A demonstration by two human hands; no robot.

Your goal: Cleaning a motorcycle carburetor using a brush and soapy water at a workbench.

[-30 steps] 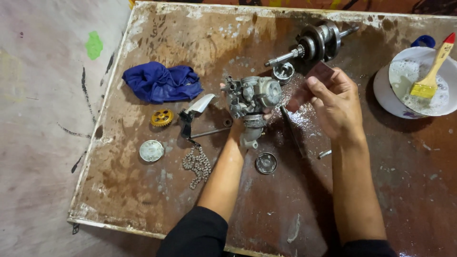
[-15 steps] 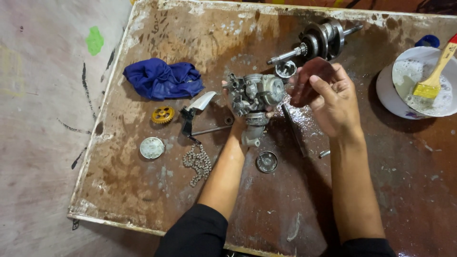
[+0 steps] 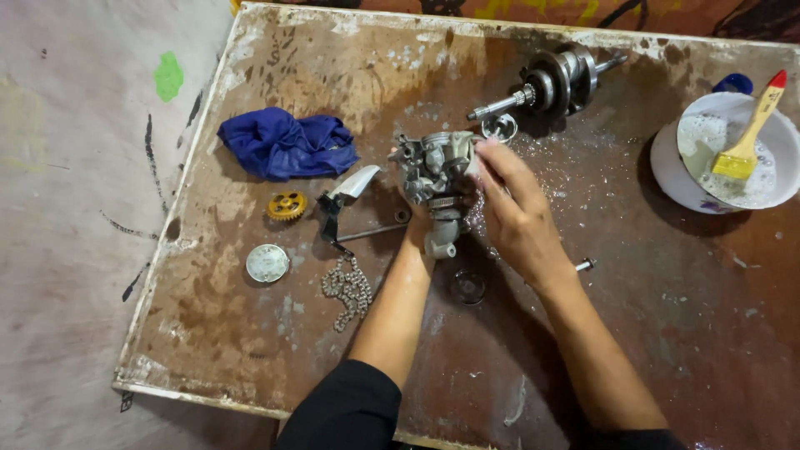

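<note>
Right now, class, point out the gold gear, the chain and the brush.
gold gear (image 3: 287, 205), head view, toothed face
chain (image 3: 348, 287), head view, bunched links
brush (image 3: 748, 137), head view, yellow handle

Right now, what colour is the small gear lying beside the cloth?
Yellow-gold gear, seen in the head view.

Both hands sit mid-bench, the left hand (image 3: 421, 229) under the grey engine part (image 3: 433, 171) and the right hand (image 3: 517, 212) against its right side, so the centre is blocked. Just behind them, the crankshaft (image 3: 554, 82) and a small ring (image 3: 500, 127) crowd the far route. To the left it's busy: blue rag (image 3: 283, 143), curved metal piece (image 3: 350, 187), thin rod (image 3: 371, 233), yellow gear (image 3: 287, 205), round disc (image 3: 267, 262), chain (image 3: 346, 287). A small cup (image 3: 469, 286) lies between the forearms, a bolt (image 3: 585, 266) just right of the wrist. Far right, the bowl (image 3: 667, 167) with its brush (image 3: 750, 125) guards the edge. Open bench (image 3: 700, 317) lies at near right and along the far left strip.
</note>
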